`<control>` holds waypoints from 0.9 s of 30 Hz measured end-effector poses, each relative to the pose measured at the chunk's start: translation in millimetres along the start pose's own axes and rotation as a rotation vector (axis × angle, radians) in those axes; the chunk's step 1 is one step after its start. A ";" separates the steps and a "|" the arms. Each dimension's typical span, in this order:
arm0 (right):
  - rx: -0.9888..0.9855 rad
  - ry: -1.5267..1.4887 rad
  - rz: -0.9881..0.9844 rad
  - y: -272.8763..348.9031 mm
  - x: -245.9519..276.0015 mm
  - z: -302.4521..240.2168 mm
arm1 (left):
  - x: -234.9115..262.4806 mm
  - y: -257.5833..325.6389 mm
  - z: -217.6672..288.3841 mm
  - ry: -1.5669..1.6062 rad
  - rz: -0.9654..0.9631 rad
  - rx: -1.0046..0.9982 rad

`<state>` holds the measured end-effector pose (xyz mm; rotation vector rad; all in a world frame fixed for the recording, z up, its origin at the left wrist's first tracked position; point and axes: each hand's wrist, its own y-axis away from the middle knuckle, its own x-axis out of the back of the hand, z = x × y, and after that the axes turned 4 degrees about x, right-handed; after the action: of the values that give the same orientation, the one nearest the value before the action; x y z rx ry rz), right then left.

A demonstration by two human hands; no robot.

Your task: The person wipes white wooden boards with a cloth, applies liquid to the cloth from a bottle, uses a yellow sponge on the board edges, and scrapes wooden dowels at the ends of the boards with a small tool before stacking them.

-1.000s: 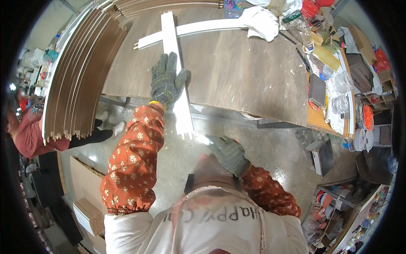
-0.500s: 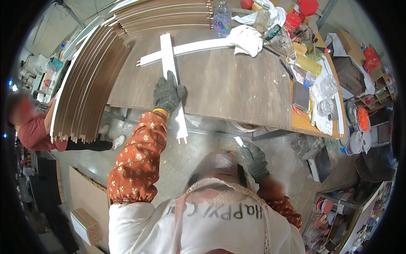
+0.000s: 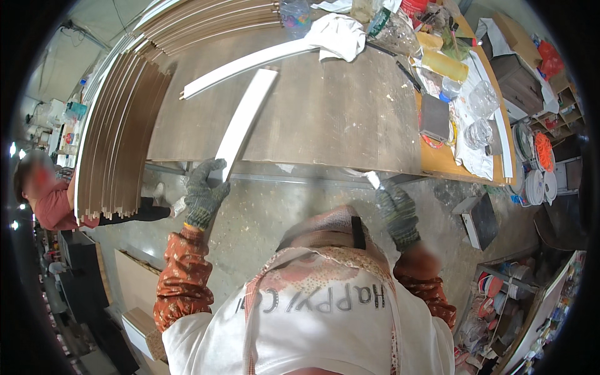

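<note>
My left hand, in a dark grey knit glove, is closed round the near end of a flat white strip. That strip slants away over the table's front edge, its far end above the tabletop. Behind it lies a second, longer white strip with pins at its left end, its right end under a crumpled white cloth. My gloved right hand, off the table's front edge, pinches a small white piece whose kind I cannot make out.
Brown-and-white slats are stacked at the table's left and back. Bottles, a yellow roll and a dark block crowd the right end. Another person stands at the far left. A dark box sits on the floor.
My left hand has drawn the upper white strip toward me and left, off the crossed longer strip, and now grips its near end. My right hand has moved slightly right and forward with the white piece.
</note>
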<state>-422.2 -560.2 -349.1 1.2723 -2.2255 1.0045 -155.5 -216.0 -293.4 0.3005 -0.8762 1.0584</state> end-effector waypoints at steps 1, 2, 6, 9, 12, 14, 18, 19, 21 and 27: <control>-0.018 -0.020 0.041 -0.9 6.9 8.5 | -1.0 2.3 14.0 -0.035 -0.025 -0.052; -0.030 -0.045 0.078 -5.8 11.9 12.8 | -0.9 5.4 30.0 -0.073 -0.043 -0.098; -0.179 -0.174 0.077 -36.7 28.9 0.7 | -27.7 -17.3 74.1 -0.085 -0.267 -0.081; -0.202 -0.220 -0.012 -57.6 28.6 -12.8 | -53.5 -35.9 88.3 0.039 -0.247 -0.166; -0.041 -0.045 -0.065 -62.3 24.2 2.9 | -34.6 -41.0 108.1 0.077 -0.160 -0.271; 0.095 0.016 -0.069 -61.8 17.4 10.8 | -8.7 -19.6 73.0 0.066 0.119 -0.085; 0.072 -0.006 -0.089 -62.0 17.2 14.4 | 19.9 41.5 14.3 0.538 0.474 0.527; 0.011 -0.036 -0.119 -60.0 16.7 18.4 | 19.8 60.8 2.5 0.575 0.487 0.579; -0.266 -0.143 -0.177 -50.3 17.5 23.5 | 12.6 85.2 -3.3 0.651 0.476 0.661; -0.220 -0.193 -0.290 -75.5 -1.1 8.8 | 0.0 71.2 -14.9 0.953 0.391 0.708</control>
<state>-356.7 -591.2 -326.0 1.5859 -2.1325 0.5345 -209.1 -172.3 -315.9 0.1675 0.3376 1.6487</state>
